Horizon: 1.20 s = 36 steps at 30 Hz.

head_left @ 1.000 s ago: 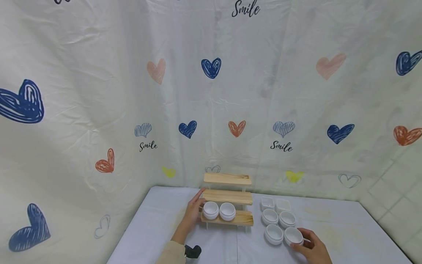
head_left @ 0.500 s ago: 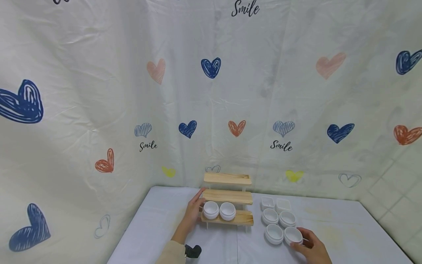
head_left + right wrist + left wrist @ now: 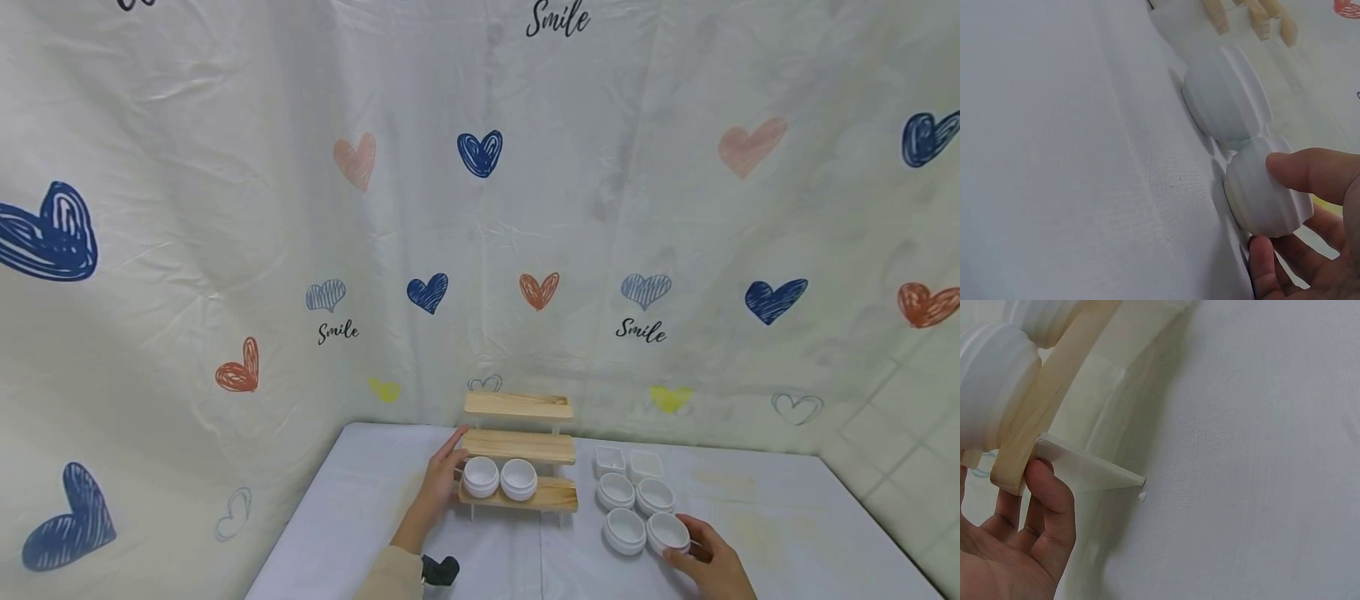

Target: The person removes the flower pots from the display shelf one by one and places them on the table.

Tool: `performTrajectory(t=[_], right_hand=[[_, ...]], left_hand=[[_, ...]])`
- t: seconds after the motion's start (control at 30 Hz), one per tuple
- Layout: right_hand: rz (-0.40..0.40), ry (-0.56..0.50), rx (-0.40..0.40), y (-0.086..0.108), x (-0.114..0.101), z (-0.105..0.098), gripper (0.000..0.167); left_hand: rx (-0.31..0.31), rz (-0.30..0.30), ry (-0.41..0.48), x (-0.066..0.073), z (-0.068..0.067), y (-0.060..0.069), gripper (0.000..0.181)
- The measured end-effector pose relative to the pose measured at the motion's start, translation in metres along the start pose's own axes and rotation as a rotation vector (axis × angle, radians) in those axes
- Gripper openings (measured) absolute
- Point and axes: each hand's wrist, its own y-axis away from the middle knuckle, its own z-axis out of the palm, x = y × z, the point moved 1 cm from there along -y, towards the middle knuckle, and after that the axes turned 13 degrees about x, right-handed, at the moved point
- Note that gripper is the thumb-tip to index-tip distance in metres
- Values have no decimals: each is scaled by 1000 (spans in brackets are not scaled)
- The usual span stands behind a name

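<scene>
A three-tier wooden display stand (image 3: pixel 517 447) stands on the table, with two white ramekins (image 3: pixel 480 477) side by side on its lowest board. My left hand (image 3: pixel 437 483) grips the left end of that stand. In the left wrist view, its fingers (image 3: pixel 1050 487) curl at the end of the wooden board (image 3: pixel 1054 394), beside a white leg (image 3: pixel 1088 464). To the right of the stand, my right hand (image 3: pixel 708 560) holds the nearest right white ramekin (image 3: pixel 667 532). The right wrist view shows the thumb (image 3: pixel 1310 170) on the ramekin's side and other fingers beneath it, near the tablecloth.
Beside the held ramekin is another white ramekin (image 3: pixel 624 532), with two more behind them. Two small square dishes (image 3: pixel 609 460) stand farther back. A white cloth (image 3: pixel 330 517) covers the table. A heart-printed curtain (image 3: pixel 480 233) hangs behind the table.
</scene>
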Motion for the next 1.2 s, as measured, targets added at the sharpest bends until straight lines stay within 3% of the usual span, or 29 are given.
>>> performTrajectory(t=[0.4, 0.97, 1.2], right_hand=[[2, 2, -6, -2, 3, 0, 98], [-23, 19, -3, -2, 3, 0, 100], [5, -3, -10, -4, 6, 0, 101]], left_hand=[[23, 10, -16, -2, 2, -2, 52], [12, 5, -12, 2, 1, 2, 53], [4, -5, -17, 2, 0, 1, 52]])
